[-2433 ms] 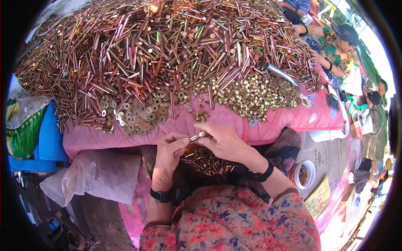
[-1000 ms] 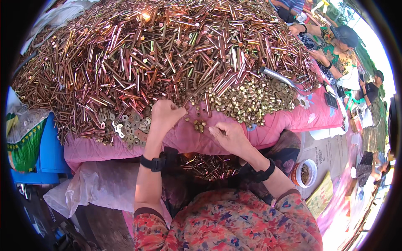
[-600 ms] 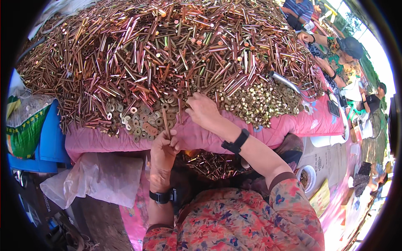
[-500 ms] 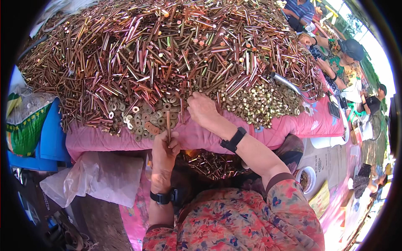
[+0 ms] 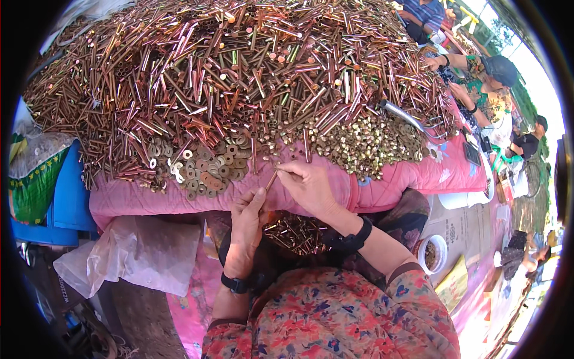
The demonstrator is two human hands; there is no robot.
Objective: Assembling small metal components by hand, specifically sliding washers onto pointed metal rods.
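My left hand [image 5: 245, 222] grips a slim copper-coloured metal tube [image 5: 271, 180], held tilted over the front edge of the pink padded cloth [image 5: 149, 202]. At the tube's upper end, the fingers of my right hand [image 5: 311, 188] are pinched together; whatever lies between them is too small to make out. Just beyond my hands lie a heap of flat round washers [image 5: 212, 170] on the left and a heap of small brassy nuts [image 5: 365, 146] on the right. Between these heaps, two tubes stand near the edge of a large pile of similar metal tubes [image 5: 209, 78].
A bent metal hand tool [image 5: 403, 113] rests at the pile's right. Below the cloth sits a container of finished-looking metal pieces [image 5: 296, 233]. A clear plastic sheet [image 5: 128, 257] hangs at left, beside a blue chair [image 5: 72, 191]. Other people [image 5: 490, 90] work at the far right.
My right hand has come back from the edge of the pile to the tube's upper end. The tube in my left hand has gone from upright to tilted rightward, slightly nearer me.
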